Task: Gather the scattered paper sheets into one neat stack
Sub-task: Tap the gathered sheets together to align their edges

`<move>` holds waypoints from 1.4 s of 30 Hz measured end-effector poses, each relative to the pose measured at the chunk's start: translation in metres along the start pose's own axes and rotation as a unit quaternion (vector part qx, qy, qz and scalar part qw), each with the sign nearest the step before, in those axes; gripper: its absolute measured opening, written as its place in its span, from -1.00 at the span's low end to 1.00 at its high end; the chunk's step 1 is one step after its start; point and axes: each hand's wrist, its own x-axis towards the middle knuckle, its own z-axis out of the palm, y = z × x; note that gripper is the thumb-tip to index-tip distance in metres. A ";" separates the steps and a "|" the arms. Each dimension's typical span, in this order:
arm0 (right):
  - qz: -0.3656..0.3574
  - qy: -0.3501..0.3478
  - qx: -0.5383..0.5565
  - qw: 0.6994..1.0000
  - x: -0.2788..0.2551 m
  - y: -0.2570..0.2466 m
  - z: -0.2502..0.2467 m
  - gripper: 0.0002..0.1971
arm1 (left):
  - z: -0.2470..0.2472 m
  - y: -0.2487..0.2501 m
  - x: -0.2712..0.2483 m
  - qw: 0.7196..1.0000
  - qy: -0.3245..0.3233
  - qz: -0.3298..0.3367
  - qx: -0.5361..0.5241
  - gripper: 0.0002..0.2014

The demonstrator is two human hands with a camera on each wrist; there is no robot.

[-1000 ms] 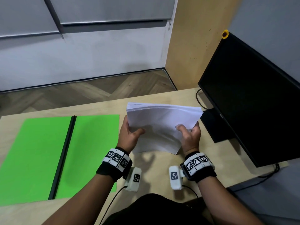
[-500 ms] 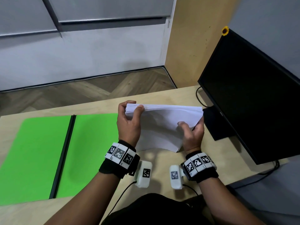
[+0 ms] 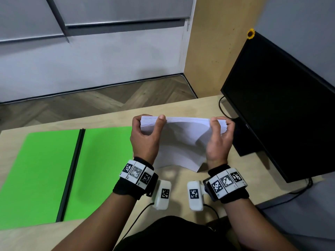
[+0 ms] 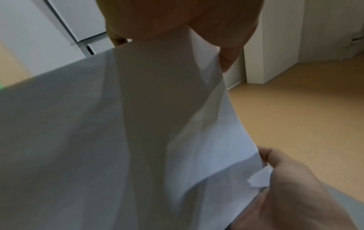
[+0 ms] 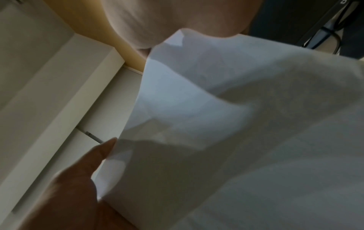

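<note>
A thick stack of white paper sheets (image 3: 183, 140) stands on edge on the wooden desk (image 3: 217, 180), its top edge raised and its lower part bowed toward me. My left hand (image 3: 145, 134) grips the stack's top left corner, thumb in front and fingers behind. My right hand (image 3: 220, 138) grips the top right corner the same way. In the left wrist view the paper stack (image 4: 138, 140) fills most of the picture, with the other hand at the lower right. The right wrist view shows the paper stack (image 5: 246, 132) close up.
An open green folder (image 3: 54, 174) with a black spine lies flat on the desk to the left. A black monitor (image 3: 282, 109) stands at the right, close to my right hand, with its cable (image 3: 222, 105) behind. Wooden floor lies beyond the desk's far edge.
Both hands have slid up from the stack's lower sides to its top corners. The stack now stands more upright and its top edge looks more even.
</note>
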 end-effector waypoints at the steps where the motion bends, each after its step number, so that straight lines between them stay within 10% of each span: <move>1: -0.002 0.000 -0.003 1.000 0.000 0.000 0.000 -0.72 | 0.000 0.000 0.000 1.000 0.001 -0.001 0.002 -0.59; 25: 0.079 0.030 -0.020 0.996 0.015 0.002 0.000 -0.67 | 0.005 -0.005 0.011 0.998 0.038 -0.002 0.043 -0.59; 32: 0.073 0.032 -0.013 0.997 0.012 0.003 0.003 -0.56 | -0.008 -0.005 0.012 0.995 -0.094 0.007 -0.018 -0.64; 37: 0.057 0.070 -0.012 0.996 0.012 0.000 0.008 -0.86 | -0.017 -0.010 0.006 0.994 -0.111 0.013 -0.019 -0.61; 42: 0.046 0.051 -0.026 0.997 0.004 0.001 0.008 -0.53 | -0.005 -0.010 -0.003 0.998 -0.050 0.032 -0.026 -0.68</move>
